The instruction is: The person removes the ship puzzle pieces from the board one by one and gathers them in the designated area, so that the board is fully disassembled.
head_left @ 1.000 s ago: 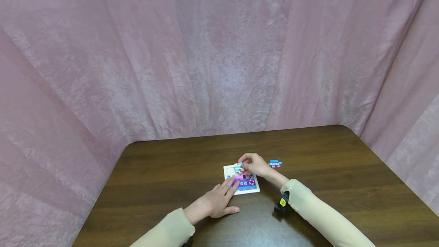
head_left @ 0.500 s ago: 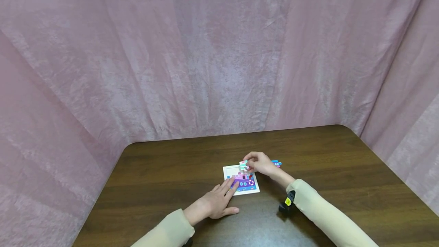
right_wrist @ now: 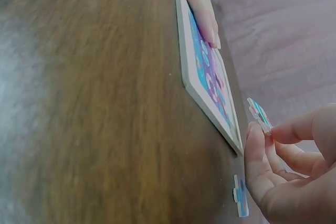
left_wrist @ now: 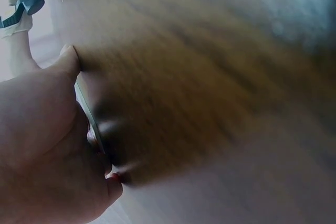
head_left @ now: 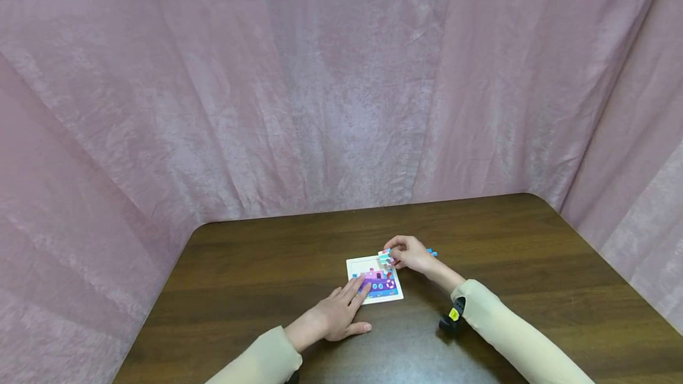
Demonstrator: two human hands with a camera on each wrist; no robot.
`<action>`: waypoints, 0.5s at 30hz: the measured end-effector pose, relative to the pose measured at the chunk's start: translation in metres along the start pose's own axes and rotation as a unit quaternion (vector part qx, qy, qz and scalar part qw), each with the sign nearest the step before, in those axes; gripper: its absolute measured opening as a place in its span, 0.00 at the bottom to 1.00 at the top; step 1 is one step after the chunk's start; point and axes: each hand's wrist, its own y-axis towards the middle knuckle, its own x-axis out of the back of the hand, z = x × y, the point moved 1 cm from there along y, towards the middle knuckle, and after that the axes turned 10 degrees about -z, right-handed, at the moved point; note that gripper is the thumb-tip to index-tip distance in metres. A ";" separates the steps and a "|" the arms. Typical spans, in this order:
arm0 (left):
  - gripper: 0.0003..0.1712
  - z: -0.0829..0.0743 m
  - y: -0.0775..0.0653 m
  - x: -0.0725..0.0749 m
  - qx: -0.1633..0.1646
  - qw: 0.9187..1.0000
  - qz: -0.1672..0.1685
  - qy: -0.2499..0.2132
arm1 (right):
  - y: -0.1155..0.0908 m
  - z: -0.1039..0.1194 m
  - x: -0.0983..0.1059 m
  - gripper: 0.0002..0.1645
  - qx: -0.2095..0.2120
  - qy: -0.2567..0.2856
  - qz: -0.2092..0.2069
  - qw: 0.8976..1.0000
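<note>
A white-framed jigsaw puzzle board (head_left: 393, 297) with a purple ship picture lies flat on the table; the upper part of its picture area is bare white. My left hand (head_left: 341, 312) rests on the board's lower left with fingers stretched out. Between thumb and fingers, my right hand (head_left: 411, 255) pinches a puzzle piece (right_wrist: 259, 112), raised just over the board's upper right corner. A second puzzle piece (right_wrist: 240, 196), blue in colour, lies on the table right of the board, mostly hidden behind the right hand in the head view.
The brown wooden table (head_left: 256, 265) has rounded far corners. Pink velvet curtains (head_left: 341, 88) hang behind it and at both sides. A black wrist camera strap (head_left: 453, 314) with a yellow mark sits on the right wrist.
My right hand has lifted the puzzle piece and drawn it to the right, from the upper middle of the board to its upper right corner. The left hand has stayed in place.
</note>
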 end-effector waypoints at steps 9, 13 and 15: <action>0.46 0.001 0.001 0.000 -0.006 1.000 -0.008 -0.007 | -0.003 -0.004 0.009 0.12 0.001 -0.014 -0.021 1.000; 0.46 0.005 0.003 -0.007 -0.010 1.000 -0.011 -0.016 | -0.005 -0.006 0.013 0.11 0.007 -0.023 -0.031 0.999; 0.46 0.007 0.004 -0.011 -0.011 1.000 -0.013 -0.016 | -0.005 -0.007 0.015 0.12 0.004 -0.023 -0.035 0.999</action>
